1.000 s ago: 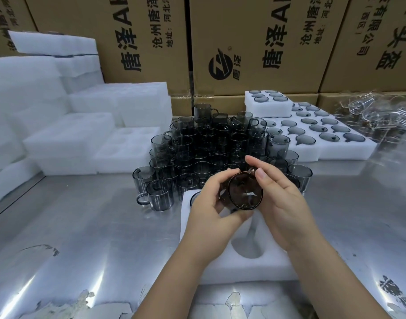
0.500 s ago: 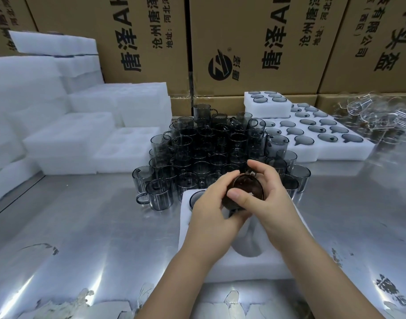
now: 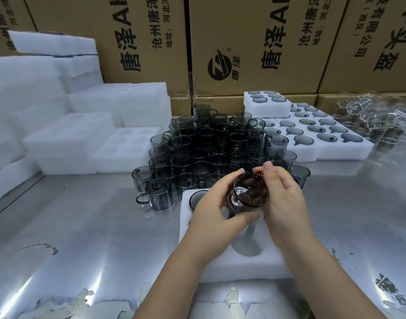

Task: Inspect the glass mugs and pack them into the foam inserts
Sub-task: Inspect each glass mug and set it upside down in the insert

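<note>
Glass mug [image 3: 250, 192], dark-tinted, is held tilted between both hands just above the near foam insert [image 3: 231, 270], with its open mouth turned toward the camera. It is gripped by the left hand [image 3: 217, 217], whose fingers [image 3: 229, 181] are curled over its left side with the thumb laid beneath. It is also gripped by the right hand [image 3: 286, 203], whose fingers are closed round its right side near the handle. A packed mug [image 3: 197, 198] is seated in the insert's far-left pocket, and a round pocket [image 3: 248, 248] lies nearer.

Behind the insert, a cluster of tinted mugs [image 3: 208, 146] is stood upright on the metal surface [image 3: 82, 226]. Filled foam inserts [image 3: 312, 134] are laid to the right, and white foam stacks [image 3: 70, 134] are piled on the left. Printed cardboard boxes [image 3: 255, 42] are stacked along the back. Clear glassware [image 3: 370, 111] at far right is too blurred to be told apart.
</note>
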